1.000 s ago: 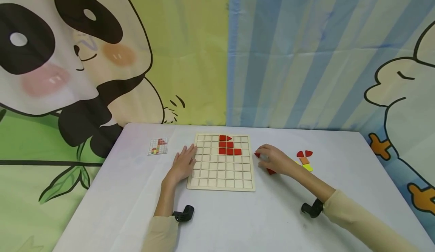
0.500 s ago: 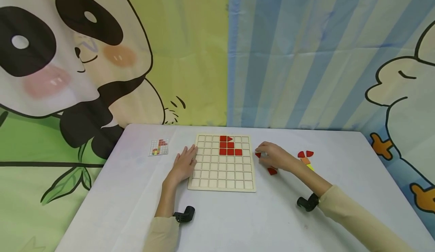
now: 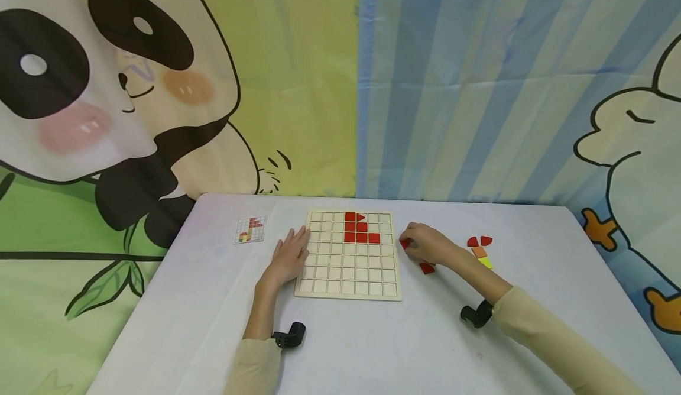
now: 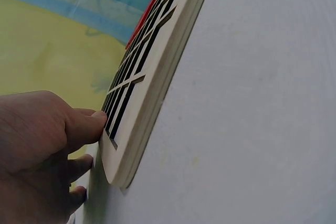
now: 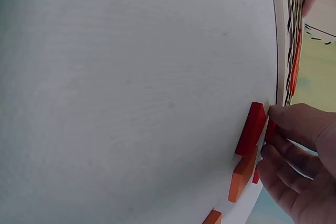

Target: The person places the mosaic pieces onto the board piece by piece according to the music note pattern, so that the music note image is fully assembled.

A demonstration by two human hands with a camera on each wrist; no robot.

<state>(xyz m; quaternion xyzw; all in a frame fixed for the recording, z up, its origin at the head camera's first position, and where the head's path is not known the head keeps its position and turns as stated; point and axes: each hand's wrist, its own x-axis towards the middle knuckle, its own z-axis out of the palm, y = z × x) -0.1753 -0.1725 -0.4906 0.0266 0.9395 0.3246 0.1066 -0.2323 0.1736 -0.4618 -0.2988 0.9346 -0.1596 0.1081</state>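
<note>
A pale wooden grid board lies on the table, with a cluster of red square tiles and a red triangle set in its upper cells. My left hand rests at the board's left edge, fingers extended; its thumb touches the frame in the left wrist view. Beside the right edge, my right hand pinches a small red tile between thumb and fingertips, which partly cover it. A red tile lies just below that hand, and an orange tile shows near it in the right wrist view.
Right of my right hand lie two rounded red tiles, an orange tile and a yellow tile. A printed pattern card sits left of the board. Patterned curtains hang behind the white table.
My right thumb and fingers have drawn together on the red tile beside the board. The right forearm has shifted slightly left, uncovering more of the lower red tile. My left hand stays put.
</note>
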